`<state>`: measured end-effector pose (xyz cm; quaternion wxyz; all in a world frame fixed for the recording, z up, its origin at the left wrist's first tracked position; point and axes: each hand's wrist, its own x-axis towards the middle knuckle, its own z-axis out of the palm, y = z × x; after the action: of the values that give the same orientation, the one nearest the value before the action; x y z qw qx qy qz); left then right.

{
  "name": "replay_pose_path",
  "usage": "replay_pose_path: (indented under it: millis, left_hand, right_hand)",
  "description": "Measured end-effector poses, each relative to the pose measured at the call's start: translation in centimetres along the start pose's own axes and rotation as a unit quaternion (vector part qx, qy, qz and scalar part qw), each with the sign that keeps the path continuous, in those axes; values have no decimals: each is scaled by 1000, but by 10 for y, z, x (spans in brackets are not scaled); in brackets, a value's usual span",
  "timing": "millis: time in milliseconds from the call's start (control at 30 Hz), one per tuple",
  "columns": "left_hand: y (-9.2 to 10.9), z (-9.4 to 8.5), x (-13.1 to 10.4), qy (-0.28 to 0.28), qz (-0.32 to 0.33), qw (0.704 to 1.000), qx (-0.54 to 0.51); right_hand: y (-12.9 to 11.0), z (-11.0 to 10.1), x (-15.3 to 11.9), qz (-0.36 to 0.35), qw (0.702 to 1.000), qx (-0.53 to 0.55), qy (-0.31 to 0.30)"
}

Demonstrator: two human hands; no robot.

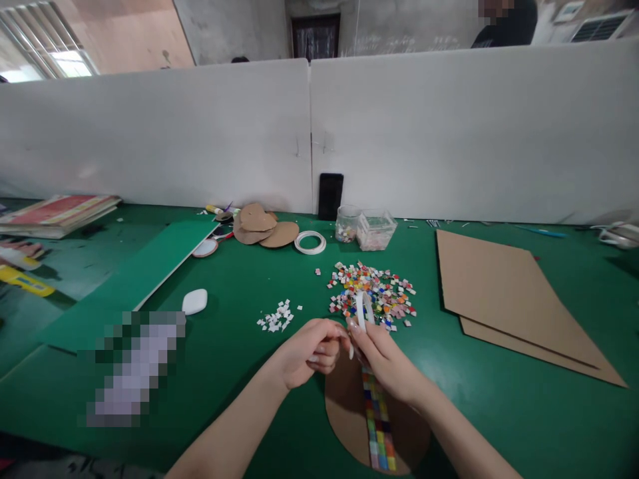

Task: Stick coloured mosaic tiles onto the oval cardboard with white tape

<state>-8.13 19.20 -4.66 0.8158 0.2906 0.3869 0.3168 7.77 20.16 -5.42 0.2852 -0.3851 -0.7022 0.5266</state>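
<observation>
Tabletop, white loop in right hand

Just one view here: a head-worn cam facing forward and tipped down over the bench. It's pretty close in, with the left hand near 6 o'clock and the right hand near 5. White partition sits farther off toward 12, and it peeks over that at the wall behind.

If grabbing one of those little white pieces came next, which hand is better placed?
The left hand, probably: it is nearer the small white pieces, while the right hand, farther off, holds the white strip.
</observation>
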Motion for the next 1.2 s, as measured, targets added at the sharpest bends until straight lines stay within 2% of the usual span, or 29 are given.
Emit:
replay_pose_path:
  millis: [200,500,667,933,1200]
  left_hand:
    - [2,-1,-1,-25,-4,1000,1]
    - [-1,-1,1,-15,-5,1000,13]
    - [-3,0,2,7,7,1000,29]
    - [2,7,-3,23,23,999,37]
    - [5,10,-6,25,39,998,41]
  right_hand:
    - [0,-1,0,-8,1000,-1,-6]
    - [-1,-3,-1,-38,996,-79,-20]
    - [-2,-3,0,-31,994,-96,-36]
    - [4,1,1,25,999,21,-17]
    - [5,5,1,85,983,161,6]
